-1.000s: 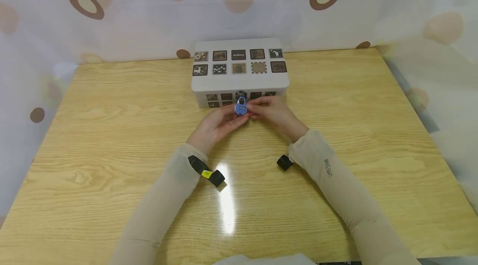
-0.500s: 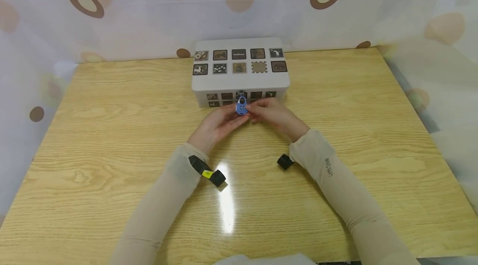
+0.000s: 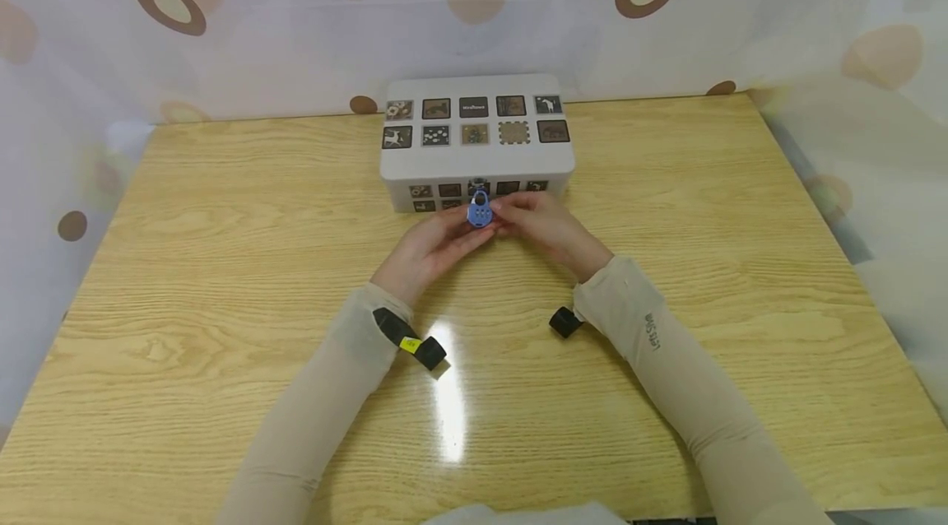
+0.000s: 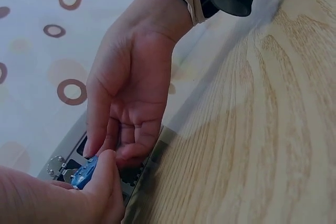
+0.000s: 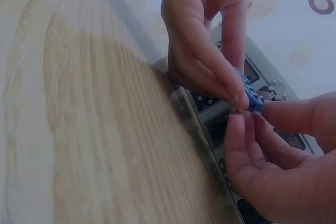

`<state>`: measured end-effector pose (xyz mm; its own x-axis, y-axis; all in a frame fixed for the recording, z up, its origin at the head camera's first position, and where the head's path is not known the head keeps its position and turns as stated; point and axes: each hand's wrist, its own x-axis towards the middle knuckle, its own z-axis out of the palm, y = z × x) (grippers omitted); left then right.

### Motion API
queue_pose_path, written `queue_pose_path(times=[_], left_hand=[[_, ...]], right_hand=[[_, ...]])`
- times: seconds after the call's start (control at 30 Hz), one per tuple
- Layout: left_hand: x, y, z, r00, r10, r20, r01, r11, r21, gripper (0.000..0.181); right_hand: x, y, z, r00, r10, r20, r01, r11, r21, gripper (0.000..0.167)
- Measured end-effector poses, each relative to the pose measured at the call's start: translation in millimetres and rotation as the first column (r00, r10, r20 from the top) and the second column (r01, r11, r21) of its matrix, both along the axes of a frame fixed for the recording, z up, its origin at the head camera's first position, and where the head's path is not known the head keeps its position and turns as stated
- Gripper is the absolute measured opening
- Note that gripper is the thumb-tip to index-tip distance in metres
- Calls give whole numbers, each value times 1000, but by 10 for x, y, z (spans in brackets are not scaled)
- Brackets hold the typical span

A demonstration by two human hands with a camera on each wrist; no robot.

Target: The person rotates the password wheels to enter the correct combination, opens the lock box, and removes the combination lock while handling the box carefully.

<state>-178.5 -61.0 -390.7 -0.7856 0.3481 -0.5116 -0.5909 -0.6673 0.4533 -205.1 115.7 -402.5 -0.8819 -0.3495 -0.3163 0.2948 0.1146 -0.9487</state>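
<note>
A small blue combination padlock (image 3: 480,213), with number dials on its face, is held upright in front of the white box's (image 3: 477,159) front latch (image 3: 478,183). My left hand (image 3: 433,248) grips the padlock from the left, with its fingers behind it. From the right, thumb and fingertips of my right hand (image 3: 548,229) pinch the padlock's edge beside the dials. In the left wrist view the padlock (image 4: 85,172) shows edge-on between both hands. The right wrist view has the padlock (image 5: 253,95) partly covered by fingers. Whether its shackle passes through the latch, I cannot tell.
The box, printed with small dark pictures, stands at the back of a wood-grain table (image 3: 222,262). Behind it hangs a pale curtain (image 3: 400,23) with brown circles. Black camera straps (image 3: 410,340) sit over the beige sleeves.
The right thumb moved onto the padlock's face near the dials, then drew back to its right edge. Left hand, padlock and box stay almost in place.
</note>
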Motion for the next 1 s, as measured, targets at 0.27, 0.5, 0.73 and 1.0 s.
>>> queue_pose_path(times=[0.27, 0.5, 0.73, 1.0], left_hand=[[-14, -79, -12, 997, 9, 77, -18, 993, 119, 41], [-49, -92, -27, 993, 7, 119, -33, 975, 220, 45], [-76, -55, -1, 983, 49, 179, -80, 982, 174, 45], [-114, -30, 18, 971, 92, 219, -117, 988, 104, 44]], right_hand=[[14, -32, 3, 997, -77, 24, 77, 997, -28, 32], [29, -80, -31, 994, -111, 1, 111, 994, 24, 31], [31, -107, -49, 991, -136, 15, 136, 991, 5, 30], [29, -110, -59, 986, -156, 51, 158, 987, -34, 31]])
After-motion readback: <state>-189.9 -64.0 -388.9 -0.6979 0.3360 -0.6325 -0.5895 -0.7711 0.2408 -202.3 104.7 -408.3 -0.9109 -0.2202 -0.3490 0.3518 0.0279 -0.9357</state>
